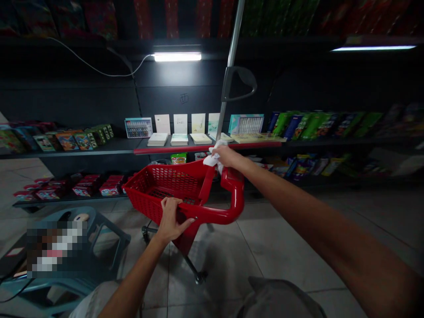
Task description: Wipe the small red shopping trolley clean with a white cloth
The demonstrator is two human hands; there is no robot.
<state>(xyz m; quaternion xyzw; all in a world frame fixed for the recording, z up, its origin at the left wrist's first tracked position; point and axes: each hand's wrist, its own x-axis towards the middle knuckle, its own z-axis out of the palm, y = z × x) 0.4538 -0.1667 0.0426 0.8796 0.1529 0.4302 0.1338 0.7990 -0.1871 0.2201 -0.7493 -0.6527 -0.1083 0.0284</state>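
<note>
My left hand [170,219] grips the near rim of a red plastic mesh shopping cart [228,215], with its fingers curled over the edge. My right hand [225,156] is at the far right corner of the cart and holds a crumpled white cloth [213,160] against the rim. The cloth sits on the cart's upper edge and partly hangs down. Inside, the basket shows only its red mesh floor and walls. Below it, part of the cart's metal frame and a small caster show.
A metal pole with a dark loop handle [232,75] rises just beyond the cart. Dark store shelves [69,148] hold boxed goods, books and packets. A blue plastic stool [106,238] with a blurred item on it stands at the left. The floor is pale tile.
</note>
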